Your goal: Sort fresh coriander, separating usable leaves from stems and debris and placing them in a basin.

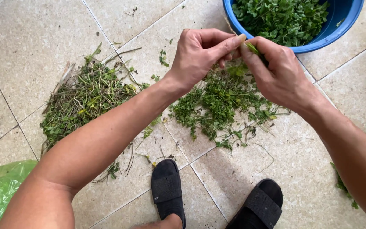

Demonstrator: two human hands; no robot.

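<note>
currently the left hand (200, 53) and right hand (276, 70) pinch a green sprig (253, 48) between fingertips, over the loose herb pile (221, 104). pluck close to the stem, apparently. far right, the blue basin (339, 25) holds picked leaves (282, 19); discarded stems (85, 95) lie left.

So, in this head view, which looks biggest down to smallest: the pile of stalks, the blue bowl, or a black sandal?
1. Pile of stalks.
2. Blue bowl, though partly cut off by the frame, so unsure.
3. Black sandal.
</note>
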